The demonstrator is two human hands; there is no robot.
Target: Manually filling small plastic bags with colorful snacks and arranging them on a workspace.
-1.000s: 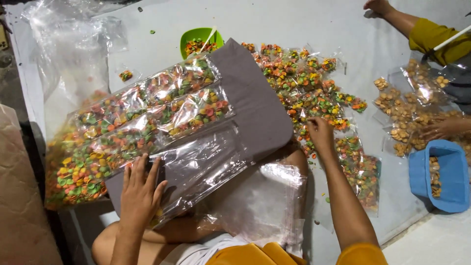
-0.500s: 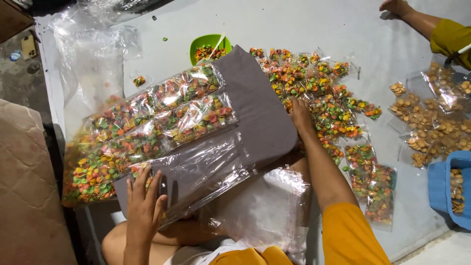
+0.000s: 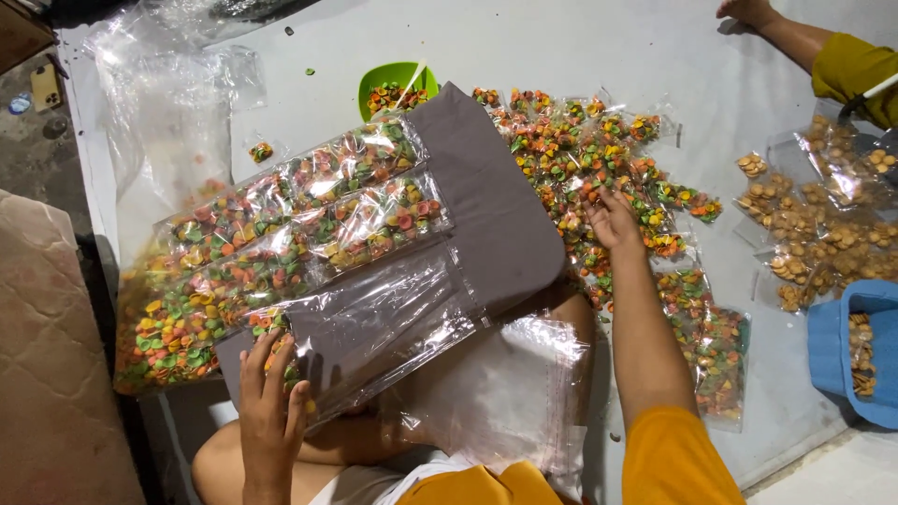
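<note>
Two hands point(image 3: 271, 393) on snack packets point(image 3: 599, 159)

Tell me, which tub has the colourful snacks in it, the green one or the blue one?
The green tub, at the top beside the grey board, holds colourful pieces. The blue tub, at the right edge, holds only plain tan ones.

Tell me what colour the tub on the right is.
Blue; the tub shows best in the head view.

The packets point(image 3: 599, 159) are glossy, crinkled clear plastic film, as is the long sleeve point(image 3: 374, 318) lying on a matt grey board point(image 3: 486, 206). The green bowl point(image 3: 388, 75) and blue tub point(image 3: 832, 346) look like smooth plastic, and the pale floor sheet point(image 3: 561, 47) is matt.
</note>
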